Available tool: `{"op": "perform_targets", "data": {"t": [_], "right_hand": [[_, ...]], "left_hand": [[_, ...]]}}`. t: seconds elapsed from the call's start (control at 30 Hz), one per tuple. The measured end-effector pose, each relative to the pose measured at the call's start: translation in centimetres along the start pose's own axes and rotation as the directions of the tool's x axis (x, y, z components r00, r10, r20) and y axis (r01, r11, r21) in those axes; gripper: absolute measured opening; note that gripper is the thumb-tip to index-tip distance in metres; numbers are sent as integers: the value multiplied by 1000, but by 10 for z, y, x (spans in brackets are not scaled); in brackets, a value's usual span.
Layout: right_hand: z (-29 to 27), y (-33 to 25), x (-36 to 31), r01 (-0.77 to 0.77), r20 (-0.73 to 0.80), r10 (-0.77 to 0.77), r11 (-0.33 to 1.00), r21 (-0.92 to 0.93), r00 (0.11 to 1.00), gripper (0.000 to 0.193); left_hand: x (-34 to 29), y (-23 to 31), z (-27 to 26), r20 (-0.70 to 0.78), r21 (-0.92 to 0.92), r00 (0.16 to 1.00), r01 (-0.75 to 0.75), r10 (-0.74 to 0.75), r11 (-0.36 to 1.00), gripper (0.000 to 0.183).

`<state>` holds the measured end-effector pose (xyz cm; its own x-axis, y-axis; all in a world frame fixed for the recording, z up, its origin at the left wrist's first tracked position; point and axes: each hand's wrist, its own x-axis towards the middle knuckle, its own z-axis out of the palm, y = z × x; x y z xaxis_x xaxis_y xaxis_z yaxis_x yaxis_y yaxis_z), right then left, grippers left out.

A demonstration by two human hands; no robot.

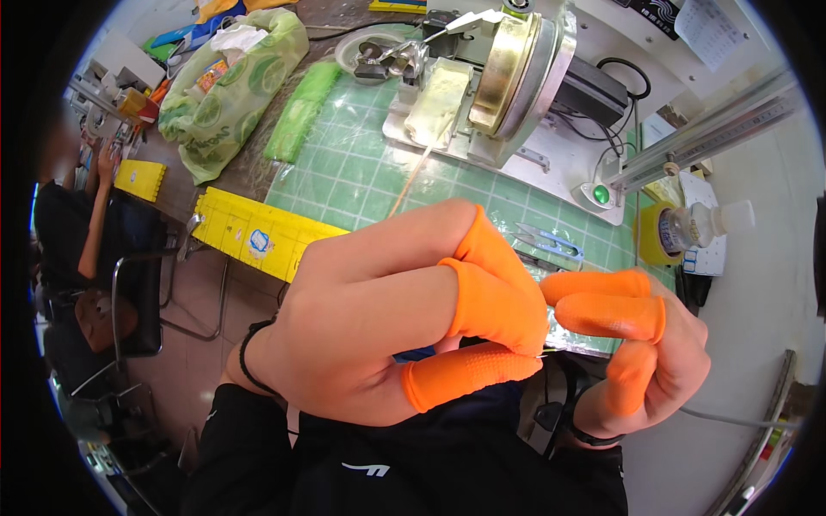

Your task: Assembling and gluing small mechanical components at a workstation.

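Note:
My left hand (387,318) is closed in a pinch, with orange finger cots on the thumb and fingers. A thin, pale sliver (551,351) shows at its fingertips, too small to name. Just to the right, my right hand (650,353) has its fingers bent and pressed together, also in orange cots. Its fingertips point at the left hand's and nearly meet them. Whatever lies between its fingers is hidden. Beyond the hands, blue thread snips (551,245) rest on the green gridded cutting mat (344,176).
A bench machine with a brass-coloured wheel (503,77) stands at the back. Yellow strips (262,232) line the table's left edge, near a green plastic bag (232,95). A clear bottle (693,225) stands by a yellow container at right. A person (73,198) sits at far left.

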<state>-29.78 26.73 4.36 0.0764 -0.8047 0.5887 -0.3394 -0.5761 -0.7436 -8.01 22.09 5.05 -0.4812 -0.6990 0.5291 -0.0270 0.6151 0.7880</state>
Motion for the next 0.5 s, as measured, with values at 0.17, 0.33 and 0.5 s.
{"op": "perform_targets", "data": {"t": [0.17,0.33,0.5], "right_hand": [[-3,1,7,115,157,-110,993,-22,981,48],[4,2,0,103,102,-100,994,-26,990,37],[16,2,-2,9,26,-14,986,168,1000,17]], "left_hand": [[-2,4,-2,-11,23,999,42,-42,999,25],[-1,1,3,-59,-4,998,29,-29,1000,23],[-4,-2,12,-112,82,990,-78,87,994,24]]}}
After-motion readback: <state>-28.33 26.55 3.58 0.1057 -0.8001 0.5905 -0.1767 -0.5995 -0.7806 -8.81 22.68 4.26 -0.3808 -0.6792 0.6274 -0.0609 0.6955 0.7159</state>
